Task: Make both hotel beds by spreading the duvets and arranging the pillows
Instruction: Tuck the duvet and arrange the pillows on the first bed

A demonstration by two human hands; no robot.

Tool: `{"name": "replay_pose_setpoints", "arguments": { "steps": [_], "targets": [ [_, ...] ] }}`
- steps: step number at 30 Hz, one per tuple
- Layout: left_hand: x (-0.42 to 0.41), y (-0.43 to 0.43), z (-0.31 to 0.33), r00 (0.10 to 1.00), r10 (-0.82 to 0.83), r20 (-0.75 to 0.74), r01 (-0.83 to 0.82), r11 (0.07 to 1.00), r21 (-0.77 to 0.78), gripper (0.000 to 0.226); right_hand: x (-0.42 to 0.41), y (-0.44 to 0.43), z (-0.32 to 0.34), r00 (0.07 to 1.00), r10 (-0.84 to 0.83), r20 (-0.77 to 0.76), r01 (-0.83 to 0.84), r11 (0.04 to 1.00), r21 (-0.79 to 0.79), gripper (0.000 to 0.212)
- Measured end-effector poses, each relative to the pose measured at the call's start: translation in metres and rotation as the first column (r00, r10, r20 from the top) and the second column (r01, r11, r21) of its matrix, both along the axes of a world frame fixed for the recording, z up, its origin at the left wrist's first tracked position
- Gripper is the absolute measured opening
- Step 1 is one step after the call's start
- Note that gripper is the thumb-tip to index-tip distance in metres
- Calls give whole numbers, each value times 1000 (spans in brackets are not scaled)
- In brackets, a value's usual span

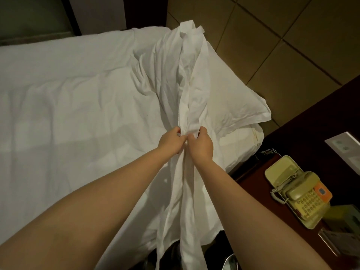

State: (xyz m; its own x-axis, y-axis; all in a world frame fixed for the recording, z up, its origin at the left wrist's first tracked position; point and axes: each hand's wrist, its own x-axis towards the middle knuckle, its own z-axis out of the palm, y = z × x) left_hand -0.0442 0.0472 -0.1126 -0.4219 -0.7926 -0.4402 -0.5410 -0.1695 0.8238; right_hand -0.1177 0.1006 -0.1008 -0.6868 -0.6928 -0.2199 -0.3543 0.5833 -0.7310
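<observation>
Forearms extend forward; left hand (170, 140) and right hand (200, 145) both clench bunched white fabric duvet (191, 84).
Hands touch each other above white-sheeted bed (68, 104); cream rectangular pillow (233, 106) just beyond.

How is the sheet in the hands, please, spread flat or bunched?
Bunched: the left hand and right hand grip the sheet gathered lengthwise.
</observation>
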Motion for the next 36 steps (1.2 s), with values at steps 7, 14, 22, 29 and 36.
{"name": "replay_pose_setpoints", "arguments": {
  "steps": [7, 14, 22, 29, 36],
  "targets": [
    [-29, -31, -5, 998, 53, 17, -53, 998, -25, 34, -30, -33, -1, 1000, 8, 29, -8, 1000, -27, 34],
    [-81, -80, 3, 977, 164, 133, -140, 975, -174, 33, -86, -90, 8, 982, 59, 179, -43, 995, -89, 47],
    [-129, -137, 23, 924, 257, 283, -151, 925, -348, 25, -141, -152, 11, 955, 109, 277, -85, 992, -97, 46],
    [-164, -169, 23, 910, 200, 362, -68, 935, -348, 28, -165, -183, 5, 865, 8, 502, 29, 997, -65, 40],
    [-175, -183, 19, 933, 218, 285, -85, 907, -413, 26, -184, -193, 26, 873, 90, 479, 16, 977, -212, 30]
  ]
}}
